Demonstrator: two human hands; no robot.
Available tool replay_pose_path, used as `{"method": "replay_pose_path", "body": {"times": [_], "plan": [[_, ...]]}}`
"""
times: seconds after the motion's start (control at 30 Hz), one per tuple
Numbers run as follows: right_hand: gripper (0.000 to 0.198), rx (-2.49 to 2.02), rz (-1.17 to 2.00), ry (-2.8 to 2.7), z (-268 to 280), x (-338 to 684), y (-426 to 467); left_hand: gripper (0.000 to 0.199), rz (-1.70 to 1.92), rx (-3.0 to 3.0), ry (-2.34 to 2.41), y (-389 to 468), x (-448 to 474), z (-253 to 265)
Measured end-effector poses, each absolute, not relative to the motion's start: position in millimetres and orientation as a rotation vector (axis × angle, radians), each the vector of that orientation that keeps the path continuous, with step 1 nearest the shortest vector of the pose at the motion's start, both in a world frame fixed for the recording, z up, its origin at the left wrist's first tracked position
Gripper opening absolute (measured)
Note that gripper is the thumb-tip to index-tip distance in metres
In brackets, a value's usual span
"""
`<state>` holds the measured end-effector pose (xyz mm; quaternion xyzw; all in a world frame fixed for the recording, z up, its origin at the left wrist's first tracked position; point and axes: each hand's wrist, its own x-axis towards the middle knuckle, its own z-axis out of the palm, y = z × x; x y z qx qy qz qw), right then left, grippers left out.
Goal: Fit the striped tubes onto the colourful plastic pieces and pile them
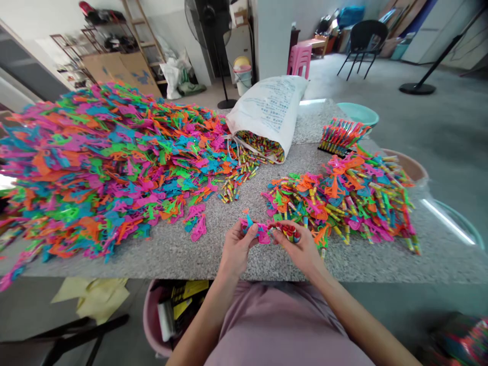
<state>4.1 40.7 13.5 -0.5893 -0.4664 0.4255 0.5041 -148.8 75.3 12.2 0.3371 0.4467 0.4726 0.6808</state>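
Observation:
My left hand (pixel 239 245) is closed on a few small plastic pieces (pixel 263 234), pink with some blue and orange. Beside it, my right hand (pixel 299 246) grips several short printed tubes (pixel 288 232) in yellow and red, their ends meeting the pink plastic between the hands. Whether the parts are joined there is too small to tell. Left of my hands lies a large heap of bright plastic pieces (pixel 114 157), with a small pink cluster (pixel 197 223) at its edge. On the right rests a pile of plastic pieces with tubes attached (pixel 343 198).
A white sack (pixel 270 109) lies on the granite counter (pixel 183 262), spilling small tubes (pixel 232 185). A black rack of upright sticks (pixel 337 140) stands at the right, near a turquoise basin (pixel 358 114). Below the counter is a pink tub (pixel 150 317) with packages inside.

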Motion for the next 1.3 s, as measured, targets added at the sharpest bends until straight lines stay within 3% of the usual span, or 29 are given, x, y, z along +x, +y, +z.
{"method": "replay_pose_path", "body": {"times": [0.5, 1.3], "plan": [[0.023, -1.403, 1.108, -1.290, 26.2, 19.2, 37.0, 0.022, 0.960, 1.152, 1.022, 78.8, -153.4, 21.4], [0.029, -1.362, 1.124, -1.267, 14.7, 10.1, 30.9, 0.023, 1.020, 1.169, 1.070, 78.5, -145.9, 23.2]]}}
